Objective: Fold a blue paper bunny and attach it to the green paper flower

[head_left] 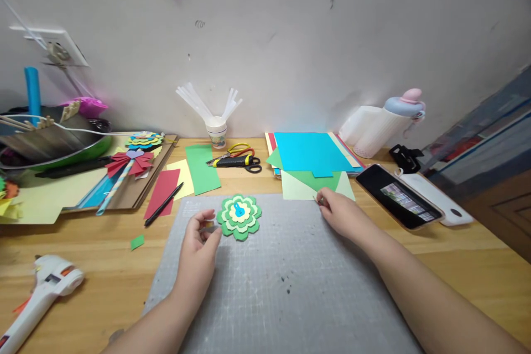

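Observation:
A layered green and cream paper flower (pixel 239 215) with a blue centre lies flat on the grey cutting mat (pixel 274 282). My left hand (pixel 201 243) rests on the mat just left of the flower, fingers curled around a small object I cannot make out. My right hand (pixel 338 213) reaches to the mat's far right edge, fingertips pinched at the corner of a pale green paper sheet (pixel 296 188).
Stacked coloured paper with a blue sheet (pixel 309 152) on top lies behind the mat. Scissors (pixel 238 157), a black pen (pixel 164 204), red and green paper strips, a glue gun (pixel 45 287), a phone (pixel 400 196), a cup of straws (pixel 216 130) and finished paper flowers (pixel 135 157) surround it.

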